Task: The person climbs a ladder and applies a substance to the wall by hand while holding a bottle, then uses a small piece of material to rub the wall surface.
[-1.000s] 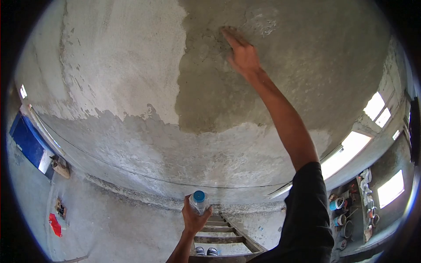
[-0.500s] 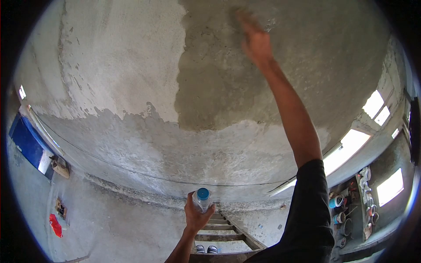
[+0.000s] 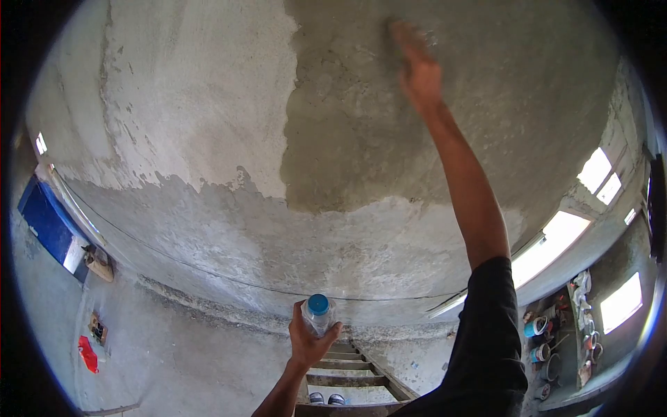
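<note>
My left hand (image 3: 306,345) is wrapped round a clear plastic bottle (image 3: 321,324) with a blue cap (image 3: 318,304), held upright low in front of me. My right arm reaches up to the wall, and my right hand (image 3: 417,66) is at the dark, damp-looking patch (image 3: 347,132) with its fingers stretched out. Motion blurs those fingertips, and I see nothing held in them. A small shiny spot (image 3: 431,38) shows on the wall beside the fingers.
Below me is a wooden ladder (image 3: 345,380), with a pair of sandals (image 3: 326,399) at its foot. A cable (image 3: 229,279) runs along the lower wall. Several buckets (image 3: 536,326) stand at the right. A red item (image 3: 87,354) lies on the left floor near a blue door (image 3: 47,219).
The view has shifted slightly, so the wall sits a little lower and to the right. My right hand remains up at the damp patch, still blurred. The bottle stays in my left hand.
</note>
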`<state>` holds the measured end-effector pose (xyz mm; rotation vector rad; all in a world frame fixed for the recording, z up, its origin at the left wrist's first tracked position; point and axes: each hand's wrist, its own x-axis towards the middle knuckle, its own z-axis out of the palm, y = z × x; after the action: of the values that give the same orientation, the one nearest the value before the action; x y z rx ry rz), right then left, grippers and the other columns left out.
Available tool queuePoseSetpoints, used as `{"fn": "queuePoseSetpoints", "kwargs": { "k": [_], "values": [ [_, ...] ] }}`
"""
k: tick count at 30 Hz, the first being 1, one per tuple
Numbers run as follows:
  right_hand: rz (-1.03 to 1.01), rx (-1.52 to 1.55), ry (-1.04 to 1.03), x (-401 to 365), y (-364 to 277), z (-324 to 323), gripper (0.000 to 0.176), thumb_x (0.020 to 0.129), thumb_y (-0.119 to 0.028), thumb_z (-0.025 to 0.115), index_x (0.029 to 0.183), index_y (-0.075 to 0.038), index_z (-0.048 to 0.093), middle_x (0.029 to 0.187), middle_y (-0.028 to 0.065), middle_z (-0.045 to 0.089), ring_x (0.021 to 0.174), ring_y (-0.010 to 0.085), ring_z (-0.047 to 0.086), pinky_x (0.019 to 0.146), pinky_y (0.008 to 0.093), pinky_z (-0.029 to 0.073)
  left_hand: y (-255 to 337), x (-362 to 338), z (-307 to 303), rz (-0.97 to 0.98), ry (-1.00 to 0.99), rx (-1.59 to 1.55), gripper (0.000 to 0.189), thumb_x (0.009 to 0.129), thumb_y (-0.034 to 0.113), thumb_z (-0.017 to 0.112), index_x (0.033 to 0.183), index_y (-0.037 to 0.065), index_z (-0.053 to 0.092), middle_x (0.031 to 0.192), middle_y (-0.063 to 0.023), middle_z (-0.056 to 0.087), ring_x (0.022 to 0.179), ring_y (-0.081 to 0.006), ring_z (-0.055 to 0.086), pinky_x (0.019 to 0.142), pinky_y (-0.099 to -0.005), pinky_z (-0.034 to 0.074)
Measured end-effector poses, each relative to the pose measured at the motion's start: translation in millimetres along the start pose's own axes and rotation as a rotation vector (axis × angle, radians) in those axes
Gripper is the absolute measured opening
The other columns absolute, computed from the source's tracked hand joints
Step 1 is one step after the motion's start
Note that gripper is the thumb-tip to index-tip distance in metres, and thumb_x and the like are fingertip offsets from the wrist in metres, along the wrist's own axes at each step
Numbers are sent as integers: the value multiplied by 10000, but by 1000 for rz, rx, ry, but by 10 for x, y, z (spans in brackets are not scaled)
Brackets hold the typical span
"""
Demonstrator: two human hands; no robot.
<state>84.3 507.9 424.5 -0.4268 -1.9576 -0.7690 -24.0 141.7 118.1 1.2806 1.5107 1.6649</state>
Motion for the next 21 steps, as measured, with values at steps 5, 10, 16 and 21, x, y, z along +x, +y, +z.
{"fn": "queuePoseSetpoints", "kwargs": {
  "k": [5, 10, 16, 21],
  "values": [
    [161, -42, 197, -132, 82, 414, 783, 662, 98, 587, 1378, -177, 425, 1355, 148, 472, 1257, 336, 439, 1006, 384, 453, 8, 23, 9, 12, -5, -12, 511, 682, 135, 771, 1065, 16, 455, 918, -108, 597, 800, -194, 598, 726, -342, 496],
    [82, 86, -255, -362, -377, 358, 715, 737, 22, 623, 1390, -161, 395, 1388, 149, 438, 1228, 374, 463, 999, 420, 442, -3, -12, 2, 30, -48, -42, 518, 676, 127, 770, 1072, 21, 454, 920, -104, 591, 816, -191, 592, 746, -342, 489],
    [248, -16, 310, 307, 165, 152, 738, 690, 97, 565, 1369, -160, 428, 1382, 119, 449, 1258, 336, 432, 983, 410, 466, 35, -81, -70, -9, -26, 11, 531, 674, 137, 769, 1080, 28, 446, 918, -98, 585, 823, -186, 580, 753, -342, 480],
    [77, -106, 99, -55, -284, 360, 735, 698, 79, 572, 1374, -162, 412, 1370, 137, 458, 1250, 342, 437, 984, 415, 465, 69, -89, -38, -23, -23, 23, 536, 665, 140, 774, 1075, 42, 442, 919, -93, 582, 821, -195, 583, 759, -348, 479]
  ]
}}
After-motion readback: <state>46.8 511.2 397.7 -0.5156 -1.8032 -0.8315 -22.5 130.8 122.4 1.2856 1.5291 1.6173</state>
